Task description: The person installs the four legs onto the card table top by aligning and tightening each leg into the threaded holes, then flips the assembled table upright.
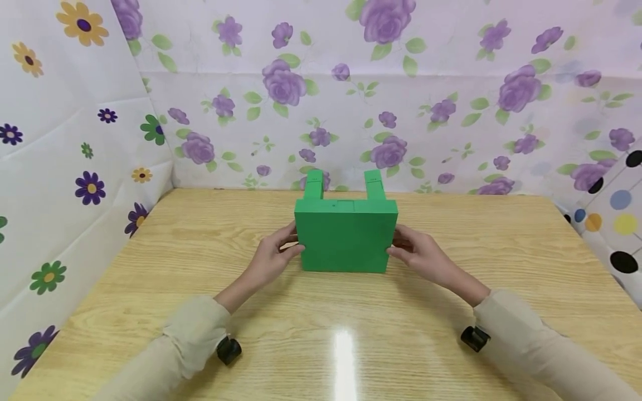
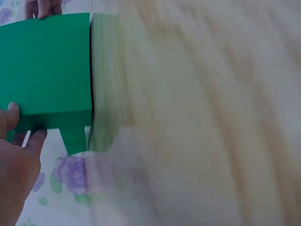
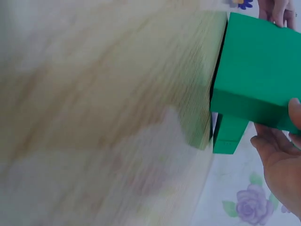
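Observation:
A small green stool (image 1: 346, 239) stands tipped on its side near the back of the table, its flat square face turned towards me. Two short legs stick out backwards at its top edge. My left hand (image 1: 268, 256) grips the left side, thumb (image 2: 13, 113) at the face's edge and fingers behind. On the opposite side my right hand (image 1: 425, 255) holds it the same way, seen closer in the right wrist view with its thumb (image 3: 295, 113) on the edge. The bottom edge is at the tabletop; some fingertips are hidden behind the stool.
The light wooden table (image 1: 200, 234) is glossy, with a bright reflection in front. A floral cloth wall (image 1: 321, 94) rises behind it, and more patterned cloth (image 1: 60, 184) closes off both sides. Dark wrist cameras sit under both sleeves.

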Demonstrator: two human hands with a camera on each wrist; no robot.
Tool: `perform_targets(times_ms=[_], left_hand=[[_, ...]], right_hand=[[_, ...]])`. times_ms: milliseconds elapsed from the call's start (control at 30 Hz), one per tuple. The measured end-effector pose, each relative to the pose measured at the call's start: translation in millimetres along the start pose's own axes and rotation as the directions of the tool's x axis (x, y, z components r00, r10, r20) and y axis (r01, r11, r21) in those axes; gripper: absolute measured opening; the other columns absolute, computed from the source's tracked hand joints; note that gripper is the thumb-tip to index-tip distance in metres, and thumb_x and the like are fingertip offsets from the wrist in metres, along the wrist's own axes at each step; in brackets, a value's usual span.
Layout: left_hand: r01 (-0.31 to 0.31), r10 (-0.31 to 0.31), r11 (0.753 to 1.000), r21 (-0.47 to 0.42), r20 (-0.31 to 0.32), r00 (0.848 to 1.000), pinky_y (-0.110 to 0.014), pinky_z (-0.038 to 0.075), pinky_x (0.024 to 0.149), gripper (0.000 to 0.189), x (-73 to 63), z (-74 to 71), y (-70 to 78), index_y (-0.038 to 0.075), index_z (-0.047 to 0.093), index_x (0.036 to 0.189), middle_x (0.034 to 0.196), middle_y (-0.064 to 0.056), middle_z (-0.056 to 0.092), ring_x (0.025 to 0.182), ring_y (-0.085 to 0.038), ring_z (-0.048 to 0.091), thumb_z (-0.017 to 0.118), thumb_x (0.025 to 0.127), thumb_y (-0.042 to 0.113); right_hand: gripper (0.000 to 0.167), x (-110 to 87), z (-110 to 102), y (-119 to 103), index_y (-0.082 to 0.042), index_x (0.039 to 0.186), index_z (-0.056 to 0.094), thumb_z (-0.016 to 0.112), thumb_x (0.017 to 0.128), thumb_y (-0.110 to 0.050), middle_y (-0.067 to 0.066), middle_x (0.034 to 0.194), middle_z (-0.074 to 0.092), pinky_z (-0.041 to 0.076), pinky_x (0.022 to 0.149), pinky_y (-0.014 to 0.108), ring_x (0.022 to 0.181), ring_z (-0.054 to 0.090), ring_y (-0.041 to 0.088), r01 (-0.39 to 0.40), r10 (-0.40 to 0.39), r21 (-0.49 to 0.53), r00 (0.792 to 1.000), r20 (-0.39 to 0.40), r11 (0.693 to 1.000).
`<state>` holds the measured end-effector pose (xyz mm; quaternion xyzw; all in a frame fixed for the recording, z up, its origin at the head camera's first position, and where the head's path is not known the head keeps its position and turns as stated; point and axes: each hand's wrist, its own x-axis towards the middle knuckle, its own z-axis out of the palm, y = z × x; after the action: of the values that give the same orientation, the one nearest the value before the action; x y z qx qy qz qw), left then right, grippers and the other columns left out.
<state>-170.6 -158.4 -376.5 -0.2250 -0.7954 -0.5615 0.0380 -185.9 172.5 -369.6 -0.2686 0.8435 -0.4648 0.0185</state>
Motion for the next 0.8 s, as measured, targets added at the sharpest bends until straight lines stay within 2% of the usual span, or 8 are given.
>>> perform_targets(times_ms=[133,267,333,433,533,600,700,800], left_hand=[[0.028,-0.032,0.999,-0.036,-0.114,0.993,-0.035,0.050,0.094,0.057,-5.6,6.2,5.1,0.001,0.039,0.146,0.131,-0.019,0.056,0.114,-0.031,0.057,0.059,0.093,-0.003],[0.068,-0.086,0.994,-0.085,-0.233,0.969,-0.033,0.049,0.096,0.051,-10.3,7.8,23.2,0.000,0.043,0.144,0.128,-0.018,0.058,0.116,-0.027,0.056,0.058,0.096,0.001],[0.075,-0.100,0.991,-0.110,-0.249,0.963,-0.030,0.048,0.096,0.048,-10.0,6.4,34.1,0.000,0.044,0.143,0.130,-0.018,0.057,0.119,-0.026,0.054,0.057,0.097,0.003],[0.089,-0.123,0.984,-0.157,-0.217,0.968,-0.027,0.048,0.095,0.046,-6.2,1.5,49.6,0.000,0.044,0.143,0.133,-0.018,0.055,0.119,-0.024,0.053,0.055,0.098,0.005],[0.116,-0.145,0.968,-0.223,-0.119,0.982,-0.027,0.049,0.094,0.048,0.3,-6.9,61.1,0.000,0.039,0.146,0.138,-0.018,0.050,0.120,-0.025,0.052,0.053,0.100,0.006],[0.147,-0.161,0.961,-0.235,-0.040,0.986,-0.030,0.049,0.096,0.051,5.1,-12.9,68.2,0.000,0.034,0.148,0.141,-0.019,0.046,0.121,-0.028,0.051,0.052,0.101,0.009],[0.215,-0.205,0.950,-0.227,0.068,0.976,-0.033,0.046,0.100,0.054,12.8,-18.7,77.3,0.001,0.029,0.150,0.148,-0.018,0.037,0.129,-0.029,0.045,0.050,0.102,0.015],[0.276,-0.251,0.926,-0.259,0.124,0.960,-0.035,0.044,0.102,0.054,20.5,-18.6,80.1,-0.001,0.028,0.150,0.151,-0.018,0.033,0.131,-0.031,0.043,0.048,0.103,0.018]], right_hand=[[0.050,-1.9,5.2,-6.4,0.002,0.144,0.040,0.056,0.097,0.000,0.018,0.121,0.061,0.052,0.091,0.035,0.113,0.058,0.031,0.001,-0.001,0.034,1.000,-0.012,0.999],[0.053,-1.8,3.5,-23.9,0.000,0.150,0.030,0.050,0.100,-0.002,0.020,0.128,0.056,0.051,0.090,0.034,0.119,0.054,0.031,-0.006,0.007,0.075,1.000,-0.014,0.997],[0.053,-2.2,-0.8,-34.9,0.001,0.151,0.026,0.047,0.102,-0.004,0.021,0.130,0.053,0.052,0.090,0.034,0.119,0.052,0.032,-0.031,0.033,0.103,0.999,-0.020,0.994],[0.054,-4.3,-9.8,-50.3,0.001,0.152,0.022,0.045,0.103,-0.006,0.023,0.130,0.052,0.051,0.092,0.031,0.117,0.054,0.033,-0.063,0.068,0.144,0.997,-0.034,0.988],[0.056,-5.2,-19.0,-60.7,-0.004,0.153,0.021,0.045,0.103,-0.006,0.024,0.130,0.051,0.053,0.088,0.028,0.114,0.055,0.033,-0.076,0.085,0.180,0.995,-0.045,0.981],[0.056,-4.8,-24.9,-64.4,-0.006,0.154,0.021,0.045,0.103,-0.009,0.024,0.134,0.049,0.053,0.088,0.027,0.117,0.053,0.033,-0.083,0.095,0.207,0.994,-0.046,0.975],[0.056,-2.8,-34.8,-67.3,-0.006,0.153,0.021,0.045,0.105,-0.018,0.022,0.144,0.041,0.053,0.089,0.029,0.121,0.051,0.031,-0.131,0.142,0.256,0.990,-0.026,0.958],[0.059,0.5,-42.7,-65.4,-0.005,0.153,0.023,0.047,0.104,-0.026,0.023,0.136,0.048,0.054,0.087,0.031,0.109,0.059,0.025,-0.194,0.204,0.301,0.979,0.000,0.933]])
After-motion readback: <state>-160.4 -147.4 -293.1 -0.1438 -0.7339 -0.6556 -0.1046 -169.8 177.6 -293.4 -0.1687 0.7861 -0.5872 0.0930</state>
